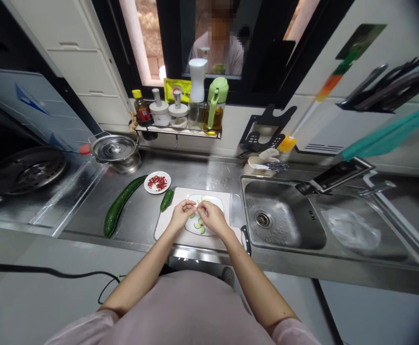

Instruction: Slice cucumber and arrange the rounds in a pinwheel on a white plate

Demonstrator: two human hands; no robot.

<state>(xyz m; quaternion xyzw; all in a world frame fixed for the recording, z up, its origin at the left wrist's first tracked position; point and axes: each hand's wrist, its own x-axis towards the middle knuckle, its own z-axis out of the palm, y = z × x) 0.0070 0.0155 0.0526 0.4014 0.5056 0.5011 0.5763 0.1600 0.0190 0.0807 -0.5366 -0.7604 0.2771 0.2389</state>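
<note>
Over a white plate my left hand and my right hand meet at the fingertips. Both are closed in a pinch, and whatever they hold is too small to make out. Thin green-edged cucumber slices lie spread on the plate, partly hidden by my fingers. Beneath the plate is a pale cutting board. A knife's black handle sticks out at the board's right edge. At its upper left corner rests a short cucumber piece.
A long cucumber lies left on the steel counter, near a small plate of chopped red bits. A lidded pot stands behind. Right is the sink; a condiment rack hangs below the window.
</note>
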